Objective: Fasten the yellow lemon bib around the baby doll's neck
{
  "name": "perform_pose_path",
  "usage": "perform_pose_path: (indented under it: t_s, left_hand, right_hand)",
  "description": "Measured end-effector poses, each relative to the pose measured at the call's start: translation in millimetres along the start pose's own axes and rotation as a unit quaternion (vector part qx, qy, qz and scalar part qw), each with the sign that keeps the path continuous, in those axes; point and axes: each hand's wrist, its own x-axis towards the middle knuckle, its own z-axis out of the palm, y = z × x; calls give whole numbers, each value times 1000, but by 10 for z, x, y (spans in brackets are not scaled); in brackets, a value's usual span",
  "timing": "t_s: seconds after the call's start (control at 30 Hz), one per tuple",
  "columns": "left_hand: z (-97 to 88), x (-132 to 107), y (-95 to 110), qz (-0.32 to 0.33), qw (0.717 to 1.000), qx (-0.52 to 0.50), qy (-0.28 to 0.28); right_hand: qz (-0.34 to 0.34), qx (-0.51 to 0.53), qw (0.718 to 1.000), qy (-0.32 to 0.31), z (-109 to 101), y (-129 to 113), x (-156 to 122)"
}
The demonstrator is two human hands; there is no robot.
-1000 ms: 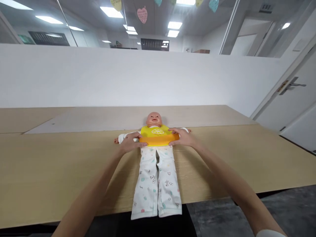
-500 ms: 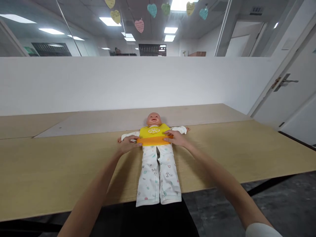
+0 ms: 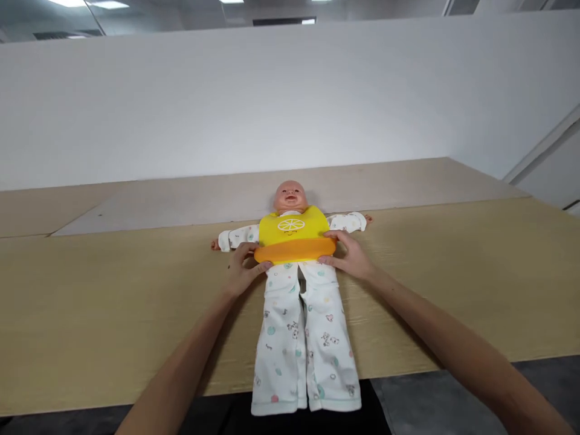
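Observation:
On its back on the table lies a baby doll, head toward the wall and arms spread. It wears white printed clothes; the trouser legs reach past the table's front edge. A yellow bib with a citrus-slice print covers its chest, and an orange pocket runs along the bib's lower edge. My left hand grips the pocket's left end between thumb and fingers. At the right end, my right hand holds the pocket the same way.
The wooden table stretches to both sides, with a greyish board along its back. Behind it rises a white wall with glass above. Dark floor shows past the front edge.
The view has tilted down and come closer, so the doll appears larger. Both hands stay on the ends of the bib's pocket, which now looks more rounded and open.

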Motion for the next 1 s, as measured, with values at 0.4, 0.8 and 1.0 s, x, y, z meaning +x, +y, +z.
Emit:
perform_pose_path:
  t_s: [0.4,0.8,1.0]
  left_hand:
    - [8,-139,80,-4,999,-46,2]
    - [78,-186,213,-66,994,-78,35]
    - [80,-181,214,-60,994,-89,35]
  right_hand:
    - [-13,40,999,28,26,-43,-60]
    - [-1,21,999,39,85,-13,-153]
    - [-5,54,998,25,76,-10,-168]
